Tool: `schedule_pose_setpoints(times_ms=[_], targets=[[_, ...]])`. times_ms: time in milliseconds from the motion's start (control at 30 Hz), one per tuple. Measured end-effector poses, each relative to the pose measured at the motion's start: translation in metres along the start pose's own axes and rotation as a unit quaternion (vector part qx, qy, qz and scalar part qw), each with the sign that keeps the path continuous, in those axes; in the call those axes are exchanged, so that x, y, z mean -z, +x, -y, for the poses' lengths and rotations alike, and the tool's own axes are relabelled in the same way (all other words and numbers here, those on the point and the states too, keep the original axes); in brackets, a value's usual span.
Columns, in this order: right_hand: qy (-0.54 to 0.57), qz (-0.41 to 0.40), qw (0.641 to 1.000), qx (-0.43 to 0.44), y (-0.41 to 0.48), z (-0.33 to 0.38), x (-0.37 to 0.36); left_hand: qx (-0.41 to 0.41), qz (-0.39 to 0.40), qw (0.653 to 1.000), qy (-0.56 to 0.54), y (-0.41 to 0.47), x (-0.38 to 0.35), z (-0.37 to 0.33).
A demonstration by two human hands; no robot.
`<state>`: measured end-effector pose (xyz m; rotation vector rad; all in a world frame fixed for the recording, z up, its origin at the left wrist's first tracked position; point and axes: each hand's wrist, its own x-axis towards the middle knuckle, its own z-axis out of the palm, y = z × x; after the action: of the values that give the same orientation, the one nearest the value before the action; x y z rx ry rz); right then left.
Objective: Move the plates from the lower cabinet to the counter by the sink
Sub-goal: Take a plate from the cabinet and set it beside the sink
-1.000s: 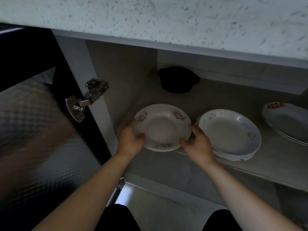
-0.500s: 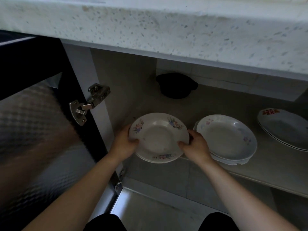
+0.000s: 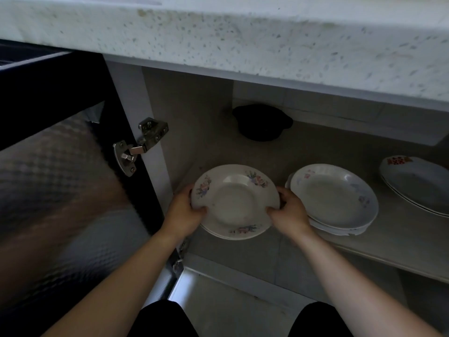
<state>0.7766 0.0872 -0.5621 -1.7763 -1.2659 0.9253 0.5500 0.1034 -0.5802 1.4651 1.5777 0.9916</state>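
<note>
Inside the cabinet, on a shelf [image 3: 401, 242] under the worktop [image 3: 243, 37] — three plate stacks [image 3: 233, 203] side by side, a pot [image 3: 262, 122] behind.

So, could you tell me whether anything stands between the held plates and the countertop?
Only the countertop edge overhanging the floral plates, which the left hand and right hand hold; nothing else visible.

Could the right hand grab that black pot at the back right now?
Probably not yet. The right hand is busy holding the flowered plates with the left hand. The black pot sits far back, though nothing stands in front of it.
</note>
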Motion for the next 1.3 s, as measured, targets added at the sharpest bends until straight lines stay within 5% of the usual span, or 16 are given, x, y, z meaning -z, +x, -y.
schedule_pose_setpoints(times_ms=[733, 900, 1300], targets=[[0.147, -0.01, 0.989, -0.017, -0.055, -0.028, 0.002, 0.0, -0.083, 0.996, 0.041, -0.068, -0.006, 0.001], [0.153, 0.0, 0.987, -0.049, -0.071, -0.027, 0.0, 0.025, -0.047, 0.997, 0.053, -0.081, 0.003, 0.004], [0.055, 0.091, 0.975, -0.194, -0.151, 0.08, 0.054, 0.217, -0.037, 0.972, 0.077, -0.176, 0.076, -0.119]])
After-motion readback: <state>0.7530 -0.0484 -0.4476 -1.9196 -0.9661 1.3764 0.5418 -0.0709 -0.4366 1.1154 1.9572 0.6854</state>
